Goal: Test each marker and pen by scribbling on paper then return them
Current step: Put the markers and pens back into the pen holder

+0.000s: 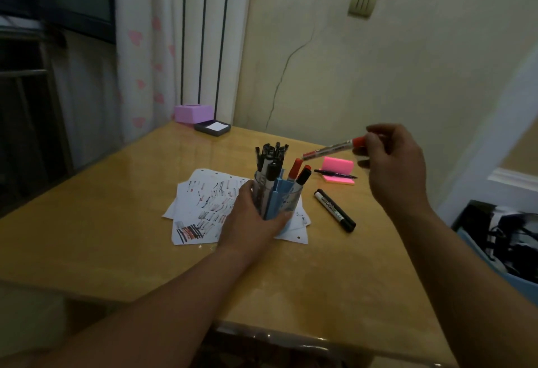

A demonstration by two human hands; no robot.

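So the surface (116,236) is a glossy, yellowish wood-look top, smooth enough to catch reflections. Everything sits around the pen holder (286,196), a clear plastic cup with blue dividers, packed with upright black- and red-capped markers. Under it and spreading out to its left are a few punched white paper sheets (203,201) covered in short black and red scribbles.

The left hand (250,219) has its grip wrapped round the holder's front, thumb on one side and fingers on the other. The right hand (393,164) is up in the air to the holder's right, grip pinched on the red end of a slim red marker (332,148). Its long axis runs nearly level, and the free end points left and slightly down at the holder's top.

Right of the holder a black marker (334,210) lies flat. Behind that sits a pink sticky pad (339,168) with a thin black pen (334,173) on it.
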